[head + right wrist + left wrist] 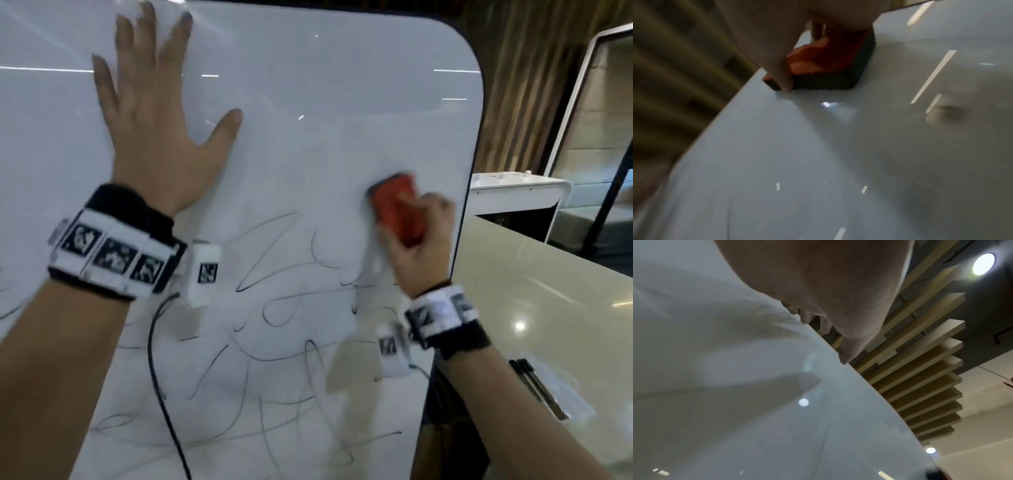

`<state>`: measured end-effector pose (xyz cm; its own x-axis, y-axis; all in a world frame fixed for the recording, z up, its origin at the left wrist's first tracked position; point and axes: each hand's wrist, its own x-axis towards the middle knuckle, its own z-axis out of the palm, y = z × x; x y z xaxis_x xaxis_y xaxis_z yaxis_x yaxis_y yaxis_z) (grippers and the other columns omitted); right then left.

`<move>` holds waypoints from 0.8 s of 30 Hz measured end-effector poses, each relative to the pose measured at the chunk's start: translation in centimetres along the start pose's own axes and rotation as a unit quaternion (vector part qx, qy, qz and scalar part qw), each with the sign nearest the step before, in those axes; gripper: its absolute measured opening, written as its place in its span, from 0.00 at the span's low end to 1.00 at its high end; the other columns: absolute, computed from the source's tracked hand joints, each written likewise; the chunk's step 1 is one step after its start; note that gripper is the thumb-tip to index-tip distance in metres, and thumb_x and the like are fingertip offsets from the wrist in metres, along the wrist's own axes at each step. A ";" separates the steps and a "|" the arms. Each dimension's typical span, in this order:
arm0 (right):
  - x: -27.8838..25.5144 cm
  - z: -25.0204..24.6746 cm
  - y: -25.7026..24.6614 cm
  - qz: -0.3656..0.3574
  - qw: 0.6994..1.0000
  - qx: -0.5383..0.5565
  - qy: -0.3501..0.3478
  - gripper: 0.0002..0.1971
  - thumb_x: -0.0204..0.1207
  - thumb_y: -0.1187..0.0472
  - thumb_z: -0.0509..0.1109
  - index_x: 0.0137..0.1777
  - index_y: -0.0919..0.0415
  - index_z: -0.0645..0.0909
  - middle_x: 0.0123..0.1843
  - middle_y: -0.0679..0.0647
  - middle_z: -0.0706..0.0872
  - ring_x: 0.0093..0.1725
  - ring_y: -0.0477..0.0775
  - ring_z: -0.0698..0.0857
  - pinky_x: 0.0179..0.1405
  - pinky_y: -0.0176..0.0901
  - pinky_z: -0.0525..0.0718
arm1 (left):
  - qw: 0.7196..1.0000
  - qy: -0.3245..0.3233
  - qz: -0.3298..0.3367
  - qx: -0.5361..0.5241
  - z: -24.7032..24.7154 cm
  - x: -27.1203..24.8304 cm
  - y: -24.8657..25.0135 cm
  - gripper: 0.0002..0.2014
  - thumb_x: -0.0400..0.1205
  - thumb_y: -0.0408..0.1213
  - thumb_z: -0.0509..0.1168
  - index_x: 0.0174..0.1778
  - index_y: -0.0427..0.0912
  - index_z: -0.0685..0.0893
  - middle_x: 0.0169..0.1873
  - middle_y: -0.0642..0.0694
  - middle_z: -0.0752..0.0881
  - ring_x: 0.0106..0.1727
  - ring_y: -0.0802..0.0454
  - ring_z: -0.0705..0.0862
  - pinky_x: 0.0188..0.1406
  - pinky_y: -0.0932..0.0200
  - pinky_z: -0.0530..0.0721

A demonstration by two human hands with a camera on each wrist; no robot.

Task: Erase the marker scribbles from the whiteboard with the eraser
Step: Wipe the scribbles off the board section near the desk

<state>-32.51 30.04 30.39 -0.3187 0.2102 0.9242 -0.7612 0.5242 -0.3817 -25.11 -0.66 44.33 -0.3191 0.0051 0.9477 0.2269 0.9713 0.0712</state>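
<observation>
A white whiteboard [308,102] with a dark rounded frame fills most of the head view. Black marker scribbles [274,342] cover its lower half; the upper half looks wiped. My left hand [154,113] lies flat on the board at the upper left, fingers spread and straight. My right hand [421,240] grips a red eraser [397,212] and holds it against the board near the right edge, just above the scribbles. In the right wrist view the eraser [828,56] shows a red back and a dark felt pad on the board [838,162]. The left wrist view shows my palm [818,288] on the board [735,418].
A pale countertop [548,291] stands to the right of the board, with two black markers [534,380] lying on it. A white table [513,192] and a glass partition are further back on the right. Wooden slats line the wall behind.
</observation>
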 end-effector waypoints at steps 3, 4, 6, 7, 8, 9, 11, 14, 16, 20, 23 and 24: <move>1.0 0.5 -0.8 0.101 0.986 0.058 0.117 0.26 0.73 0.57 0.80 0.69 0.53 0.79 0.66 0.62 0.75 0.61 0.58 0.79 0.62 0.54 0.85 | 0.999 -0.034 0.019 0.018 0.3 -5.8 -1.0 0.35 0.87 0.57 0.62 0.90 0.50 0.63 0.92 0.39 0.53 0.92 0.35 0.50 0.88 0.29 0.46; -1.2 1.4 -1.4 0.106 0.987 0.056 0.104 0.26 0.72 0.58 0.80 0.70 0.57 0.79 0.67 0.61 0.74 0.63 0.56 0.78 0.63 0.46 0.84 | 0.998 -0.048 0.024 0.032 0.4 -7.3 -1.6 0.35 0.87 0.57 0.61 0.90 0.51 0.63 0.92 0.39 0.51 0.92 0.35 0.49 0.88 0.29 0.46; -8.0 3.3 -2.7 0.083 0.996 0.029 0.003 0.26 0.70 0.60 0.78 0.69 0.57 0.80 0.67 0.57 0.72 0.66 0.53 0.74 0.68 0.43 0.77 | 0.995 -0.070 0.032 0.058 0.5 -9.2 -2.9 0.35 0.88 0.57 0.60 0.91 0.53 0.60 0.92 0.39 0.50 0.93 0.35 0.48 0.87 0.28 0.45; -10.9 3.7 -3.3 0.069 0.996 0.022 -0.054 0.26 0.69 0.61 0.78 0.68 0.54 0.79 0.67 0.54 0.70 0.66 0.52 0.73 0.70 0.47 0.75 | 0.994 -0.074 0.034 0.067 0.5 -9.7 -3.4 0.35 0.88 0.57 0.59 0.92 0.53 0.59 0.92 0.39 0.50 0.93 0.36 0.48 0.87 0.28 0.45; -12.4 3.6 -3.0 0.051 0.994 0.013 -0.091 0.26 0.69 0.61 0.79 0.68 0.52 0.78 0.67 0.52 0.69 0.66 0.51 0.72 0.71 0.49 0.75 | 0.994 -0.075 0.034 0.071 0.5 -9.9 -3.6 0.35 0.89 0.56 0.59 0.92 0.52 0.59 0.92 0.40 0.50 0.93 0.36 0.49 0.87 0.27 0.46; -12.0 3.1 -2.2 0.042 0.994 0.012 -0.104 0.26 0.69 0.62 0.79 0.67 0.51 0.78 0.67 0.51 0.68 0.66 0.52 0.71 0.71 0.47 0.74 | 0.994 -0.078 0.033 0.071 0.5 -10.0 -3.7 0.34 0.89 0.56 0.58 0.92 0.52 0.60 0.92 0.40 0.51 0.93 0.36 0.49 0.87 0.27 0.45; -8.2 1.4 0.6 0.043 0.999 -0.011 -0.033 0.26 0.70 0.62 0.79 0.68 0.54 0.78 0.67 0.54 0.69 0.65 0.56 0.74 0.71 0.42 0.76 | 0.994 -0.085 0.029 0.069 0.4 -10.0 -3.7 0.34 0.89 0.56 0.57 0.92 0.52 0.60 0.92 0.41 0.51 0.93 0.37 0.49 0.87 0.27 0.45; -4.7 0.1 2.9 0.131 0.978 -0.004 0.162 0.27 0.74 0.63 0.79 0.72 0.62 0.78 0.67 0.64 0.74 0.65 0.54 0.78 0.66 0.48 0.83 | 0.992 -0.092 0.034 0.080 0.1 -10.1 -3.8 0.34 0.89 0.57 0.57 0.92 0.52 0.59 0.92 0.39 0.51 0.93 0.36 0.49 0.86 0.26 0.45; -10.1 1.6 2.3 0.125 0.983 -0.020 0.133 0.25 0.76 0.62 0.77 0.72 0.62 0.78 0.68 0.68 0.73 0.67 0.55 0.76 0.69 0.48 0.79 | 0.993 -0.086 0.034 0.080 0.3 -10.3 -3.8 0.35 0.89 0.58 0.57 0.92 0.52 0.58 0.92 0.38 0.51 0.93 0.36 0.48 0.87 0.27 0.44; -23.8 2.5 1.9 0.023 0.983 -0.069 -0.169 0.20 0.73 0.57 0.73 0.65 0.50 0.78 0.70 0.62 0.72 0.65 0.63 0.74 0.65 0.66 0.77 | 0.993 -0.082 0.040 0.077 0.7 -10.2 -3.8 0.35 0.89 0.58 0.58 0.92 0.51 0.58 0.92 0.36 0.51 0.92 0.34 0.48 0.87 0.28 0.44; -17.7 0.7 3.7 0.027 0.992 -0.056 -0.109 0.20 0.73 0.56 0.73 0.65 0.49 0.77 0.68 0.64 0.73 0.64 0.65 0.75 0.66 0.67 0.77 | 0.993 -0.077 0.042 0.073 0.7 -10.2 -3.7 0.36 0.89 0.58 0.58 0.92 0.49 0.59 0.91 0.33 0.52 0.92 0.31 0.50 0.86 0.23 0.47; -13.9 0.1 3.9 0.038 0.997 -0.052 -0.039 0.21 0.72 0.55 0.73 0.66 0.51 0.77 0.66 0.66 0.73 0.65 0.66 0.76 0.67 0.66 0.77 | 0.994 -0.075 0.045 0.071 0.7 -10.3 -3.7 0.36 0.89 0.58 0.58 0.92 0.48 0.59 0.91 0.32 0.52 0.91 0.30 0.50 0.86 0.22 0.49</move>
<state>-31.11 29.14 16.06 -0.4184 0.1899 0.8882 -0.6716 0.5937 -0.4433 -23.31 -4.18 34.13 -0.4394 0.1177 0.8905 0.1317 0.9891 -0.0657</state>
